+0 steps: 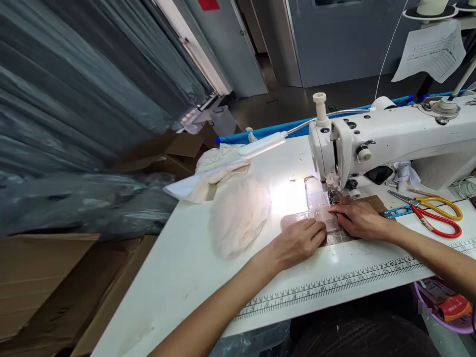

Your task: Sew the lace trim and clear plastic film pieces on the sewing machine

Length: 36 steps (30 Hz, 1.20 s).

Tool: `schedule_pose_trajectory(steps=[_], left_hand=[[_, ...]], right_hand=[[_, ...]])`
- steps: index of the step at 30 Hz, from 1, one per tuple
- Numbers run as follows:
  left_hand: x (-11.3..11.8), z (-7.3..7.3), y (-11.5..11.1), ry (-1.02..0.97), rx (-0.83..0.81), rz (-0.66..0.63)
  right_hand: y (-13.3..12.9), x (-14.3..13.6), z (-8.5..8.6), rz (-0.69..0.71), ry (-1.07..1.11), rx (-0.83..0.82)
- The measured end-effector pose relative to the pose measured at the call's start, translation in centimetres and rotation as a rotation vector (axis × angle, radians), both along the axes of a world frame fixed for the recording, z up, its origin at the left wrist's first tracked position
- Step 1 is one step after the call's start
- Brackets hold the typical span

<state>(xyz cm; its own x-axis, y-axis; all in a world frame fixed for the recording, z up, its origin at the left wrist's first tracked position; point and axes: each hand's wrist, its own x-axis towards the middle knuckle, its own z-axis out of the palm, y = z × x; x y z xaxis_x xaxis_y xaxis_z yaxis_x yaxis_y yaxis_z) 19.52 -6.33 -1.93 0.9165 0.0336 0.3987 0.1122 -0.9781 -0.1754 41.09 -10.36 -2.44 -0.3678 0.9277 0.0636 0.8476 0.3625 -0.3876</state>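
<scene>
Left hand [302, 240]: fingers curled down on a clear, shiny sheet [297, 217]; cannot tell if they pinch it or only press. Right hand [359, 218]: fingers stretched over the same sheet, just beside the presser foot [334, 196]; gap between fingers and thumb narrow, grip cannot be told. Sheet lies flat on the white table [159, 297], between foot and near edge; pinkish tint in places.

Ruler scale [336, 284] along the near edge. White sewing machine [394, 141] toward the far edge, right part. Right of right hand: blue snips [398, 212], then scissors [420, 202] with one red, one yellow handle, blades pointing away from the near edge.

Left of left hand, apart from it: fluffy pale piece [240, 218]. Beyond, at the far left corner, folded cream cloth [226, 174]; lamp [265, 145] above that side, glare below.

Off the table: cardboard box [48, 282] beside the left edge; purple basket [451, 326] below the near edge, right end. Grey curtain [85, 74] behind, left.
</scene>
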Motion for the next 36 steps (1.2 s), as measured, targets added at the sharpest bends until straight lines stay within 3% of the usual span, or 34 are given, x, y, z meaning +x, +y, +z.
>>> schedule_pose_trajectory(steps=[2,5,9,12,17,24,30,36], left_hand=[[0.4,-0.9,0.1,-0.082,-0.033,0.036],[0.6,-1.5,0.6,-0.230,-0.282,0.168],[0.7,-1.1,0.6,-0.348,-0.642,0.416],[0.8,-0.7,0.3,-0.370,-0.756,0.469],[0.8,-0.9,0.2,-0.341,-0.648,0.443],[0.7,-0.8,0.1,-0.220,-0.226,0.124],[0.9,-1.1,0.3,-0.315,-0.194,0.128],[0.9,-1.6,0.2,-0.350,-0.214,0.171]], right_hand=[[0.2,0.0,0.4,-0.008,0.031,-0.043],[0.5,0.2,0.7,-0.023,0.084,-0.091],[0.3,0.8,0.3,-0.025,0.246,-0.084],[-0.5,1.1,-0.4,0.026,0.345,0.014],[-1.6,0.7,-0.6,0.160,0.154,0.038],[-2.1,0.7,0.1,0.213,0.278,-0.023],[-1.7,1.6,0.0,0.183,0.396,0.016],[-1.6,1.7,0.1,0.190,0.281,0.014]])
